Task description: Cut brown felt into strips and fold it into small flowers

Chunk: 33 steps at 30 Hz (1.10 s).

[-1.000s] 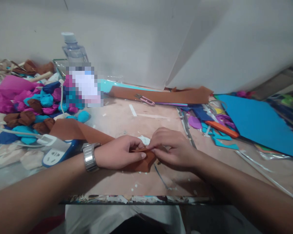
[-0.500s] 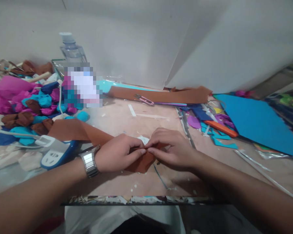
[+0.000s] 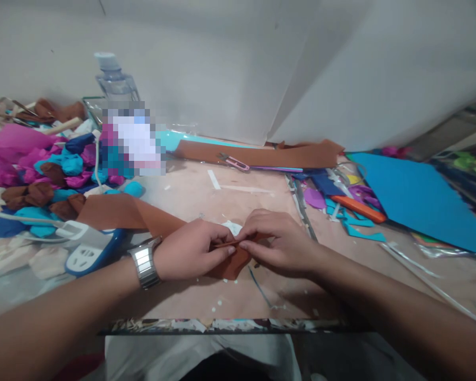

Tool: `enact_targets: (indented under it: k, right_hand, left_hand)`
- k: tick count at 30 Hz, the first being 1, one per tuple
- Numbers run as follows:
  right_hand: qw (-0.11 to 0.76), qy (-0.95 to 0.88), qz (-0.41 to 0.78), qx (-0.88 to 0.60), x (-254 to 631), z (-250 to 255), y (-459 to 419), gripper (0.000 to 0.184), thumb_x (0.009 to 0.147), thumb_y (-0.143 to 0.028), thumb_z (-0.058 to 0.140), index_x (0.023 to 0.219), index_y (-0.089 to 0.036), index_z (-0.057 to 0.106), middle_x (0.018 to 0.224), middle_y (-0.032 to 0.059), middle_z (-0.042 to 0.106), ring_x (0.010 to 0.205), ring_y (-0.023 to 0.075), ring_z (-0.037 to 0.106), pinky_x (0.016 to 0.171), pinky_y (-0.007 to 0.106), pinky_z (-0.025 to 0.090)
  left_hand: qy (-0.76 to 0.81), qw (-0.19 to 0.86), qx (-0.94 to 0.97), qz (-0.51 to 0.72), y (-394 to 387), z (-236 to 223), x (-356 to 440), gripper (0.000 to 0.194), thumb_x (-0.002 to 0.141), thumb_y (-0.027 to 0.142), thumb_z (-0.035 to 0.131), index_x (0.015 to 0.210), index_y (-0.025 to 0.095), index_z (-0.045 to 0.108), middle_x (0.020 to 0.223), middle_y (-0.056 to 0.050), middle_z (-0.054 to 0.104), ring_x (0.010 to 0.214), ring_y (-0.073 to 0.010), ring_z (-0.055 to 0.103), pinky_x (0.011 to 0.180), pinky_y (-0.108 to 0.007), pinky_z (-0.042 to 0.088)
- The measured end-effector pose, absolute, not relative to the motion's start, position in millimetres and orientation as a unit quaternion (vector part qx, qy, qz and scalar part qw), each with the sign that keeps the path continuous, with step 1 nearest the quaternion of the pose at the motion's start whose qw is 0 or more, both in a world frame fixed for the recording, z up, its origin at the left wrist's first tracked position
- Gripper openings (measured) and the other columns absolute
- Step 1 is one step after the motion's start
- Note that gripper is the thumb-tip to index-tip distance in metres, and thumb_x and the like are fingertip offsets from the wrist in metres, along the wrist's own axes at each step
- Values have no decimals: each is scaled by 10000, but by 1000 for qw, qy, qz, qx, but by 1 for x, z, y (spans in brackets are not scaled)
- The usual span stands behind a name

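Note:
Both hands meet at the middle of the table over a small piece of brown paper [image 3: 232, 264]. My left hand [image 3: 192, 248], with a metal watch on its wrist, pinches the paper's left part. My right hand [image 3: 280, 241] pinches the folded edge from the right, fingertips touching those of the left. A bit of white material [image 3: 233, 227] shows just behind the fingers. Most of the brown piece is hidden under the hands.
A heap of crumpled pink, blue and brown paper balls [image 3: 43, 169] fills the left. A white and blue power strip [image 3: 89, 246] and a brown strip [image 3: 122, 211] lie near my left wrist. A water bottle [image 3: 115, 79], long brown strip [image 3: 262, 154], small snips [image 3: 234, 161], orange cutter [image 3: 359, 207] and blue sheet [image 3: 416, 198] lie beyond.
The hands have stayed together on the brown piece, with only small shifts of the fingers along its fold. Nothing else on the table has moved.

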State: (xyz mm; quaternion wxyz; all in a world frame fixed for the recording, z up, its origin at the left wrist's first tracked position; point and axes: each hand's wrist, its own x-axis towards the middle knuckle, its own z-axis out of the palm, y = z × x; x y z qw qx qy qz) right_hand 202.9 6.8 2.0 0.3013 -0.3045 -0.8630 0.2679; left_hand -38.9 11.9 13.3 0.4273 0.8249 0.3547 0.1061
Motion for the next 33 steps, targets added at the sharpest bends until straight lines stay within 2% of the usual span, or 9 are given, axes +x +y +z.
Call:
enact_targets:
  k: [4, 9, 12, 17, 23, 25, 27, 30, 33]
  right_hand:
    - [316, -875, 247, -270, 203, -1, 8, 138, 961, -182, 671, 1045, -236, 766, 875, 41, 758, 849, 190, 681, 836, 374, 528]
    - [327, -881, 244, -239, 204, -3, 10, 155, 956, -169, 663, 1055, -238, 760, 864, 47, 752, 838, 194, 689, 838, 390, 533]
    - [336, -879, 245, -234, 205, -4, 11, 152, 954, -168, 666, 1051, -238, 760, 872, 46, 757, 838, 191, 696, 833, 390, 540]
    - [346, -877, 238, -234, 205, -6, 11, 168, 944, -140, 665, 1037, -235, 766, 885, 51, 768, 844, 192, 703, 835, 397, 546]
    - [360, -877, 224, -224, 205, -5, 11, 162, 939, -135, 668, 1018, -232, 772, 866, 51, 770, 822, 188, 710, 813, 387, 551]
    - [364, -878, 218, -223, 204, -4, 11, 160, 939, -136, 668, 1013, -229, 774, 856, 53, 768, 814, 188, 713, 807, 385, 550]
    - [363, -879, 215, -224, 204, -3, 10, 161, 937, -134, 673, 1018, -225, 777, 850, 52, 764, 810, 188, 713, 810, 385, 550]
    - [359, -880, 219, -222, 205, -3, 10, 151, 937, -141, 687, 1022, -228, 777, 849, 46, 761, 812, 185, 706, 813, 384, 551]
    - [361, -880, 215, -220, 205, -5, 10, 143, 936, -141, 695, 1019, -224, 777, 848, 47, 757, 819, 187, 701, 811, 387, 549]
  left_hand:
    - [356, 449, 814, 99, 13, 13, -38, 250, 997, 311, 528, 928, 157, 713, 779, -3, 668, 710, -141, 546, 657, -270, 376]
    - [348, 473, 802, 105, 15, 13, -38, 191, 956, 224, 516, 824, 162, 641, 729, 22, 593, 703, -136, 502, 655, -264, 373]
    - [333, 500, 791, 112, 16, 14, -38, 166, 923, 162, 491, 837, 166, 633, 780, 16, 622, 754, -145, 529, 715, -269, 405]
    - [321, 525, 780, 115, 18, 15, -39, 208, 875, 111, 451, 895, 174, 648, 901, -3, 680, 881, -168, 586, 848, -284, 433]
    - [319, 557, 760, 104, 18, 19, -41, 256, 817, 91, 405, 896, 173, 635, 925, -10, 665, 899, -174, 568, 873, -301, 433]
    - [326, 569, 749, 93, 17, 21, -41, 205, 847, 134, 455, 918, 169, 644, 924, -10, 649, 881, -173, 553, 842, -304, 432]
    - [337, 574, 742, 83, 16, 21, -40, 144, 920, 254, 535, 927, 165, 648, 868, 1, 614, 813, -160, 522, 760, -293, 419]
    - [347, 562, 746, 83, 16, 21, -39, 316, 983, 451, 566, 859, 165, 612, 749, 33, 528, 704, -130, 449, 648, -273, 367]
    - [350, 541, 760, 80, 17, 19, -39, 340, 985, 464, 581, 823, 165, 589, 726, 41, 508, 676, -119, 434, 618, -268, 351]
